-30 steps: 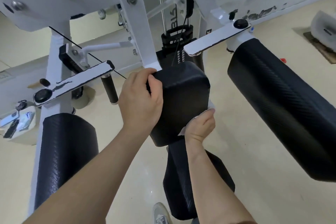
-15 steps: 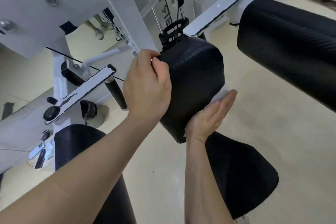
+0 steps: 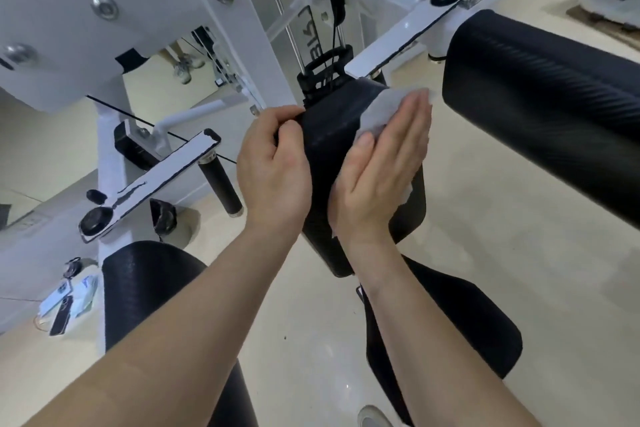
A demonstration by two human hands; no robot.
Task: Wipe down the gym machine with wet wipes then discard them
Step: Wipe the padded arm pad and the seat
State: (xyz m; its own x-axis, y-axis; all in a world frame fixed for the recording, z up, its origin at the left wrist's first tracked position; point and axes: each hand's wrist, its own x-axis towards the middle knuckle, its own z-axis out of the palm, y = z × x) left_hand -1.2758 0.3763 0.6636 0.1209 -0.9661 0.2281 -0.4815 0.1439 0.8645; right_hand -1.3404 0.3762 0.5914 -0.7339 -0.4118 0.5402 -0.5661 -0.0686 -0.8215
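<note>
A white gym machine (image 3: pixel 145 7) fills the upper view. Its black chest pad (image 3: pixel 329 128) stands in the middle. My left hand (image 3: pixel 273 170) grips the pad's upper left edge. My right hand (image 3: pixel 384 163) lies flat on the pad's right face, fingers straight and together, pressing a white wet wipe (image 3: pixel 381 107) against it. The wipe shows above the fingertips and at the hand's right edge. Below the pad is the black seat (image 3: pixel 460 326).
A long black arm pad (image 3: pixel 540 90) runs at the right and another (image 3: pixel 145 291) at the lower left. A white lever with a black handle (image 3: pixel 221 187) sticks out at the left. Small items lie on the base (image 3: pixel 65 305). My shoe (image 3: pixel 374 418) rests on beige floor.
My right hand slid up the pad's right face with the wipe, from its lower edge to near the top. My left hand kept its grip. The view tilted and came closer.
</note>
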